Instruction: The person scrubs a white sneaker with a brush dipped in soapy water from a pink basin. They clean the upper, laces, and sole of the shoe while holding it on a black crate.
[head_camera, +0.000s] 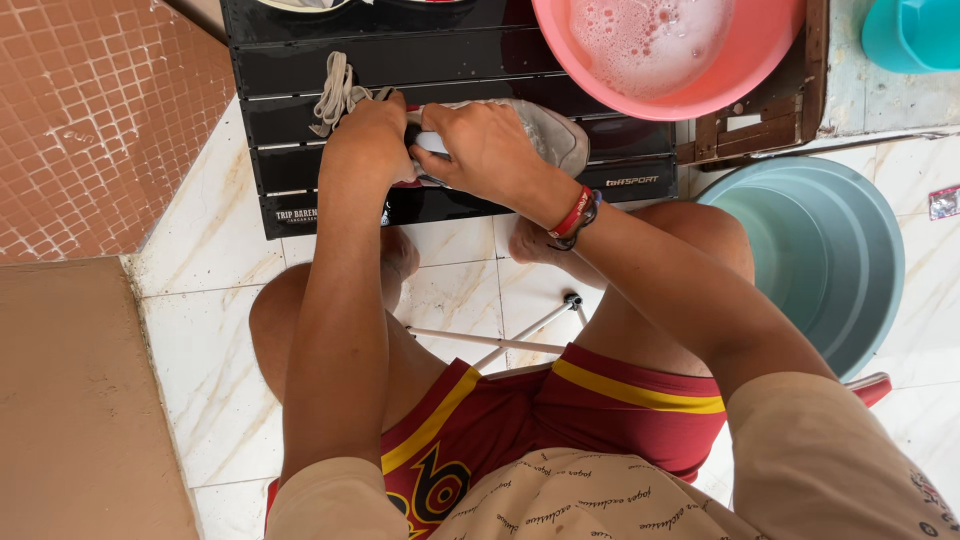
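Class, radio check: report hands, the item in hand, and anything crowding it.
Left hand and right hand both gripping grey shoe on black slatted table. Loose laces beside left hand. Pink basin of suds close behind.

pink basin: top centre-right, on the desk's far edge, holds soapy foamy water
desk: black slatted top, low, white lettering on front slat
teal tub: on floor at right, just beside the desk's corner
turquoise container: top right corner, cut off by frame
wooden frame: brown, worn, right of desk
floor: white marbled tiles
tiled surface: reddish small squares, upper left
brown slab: lower left
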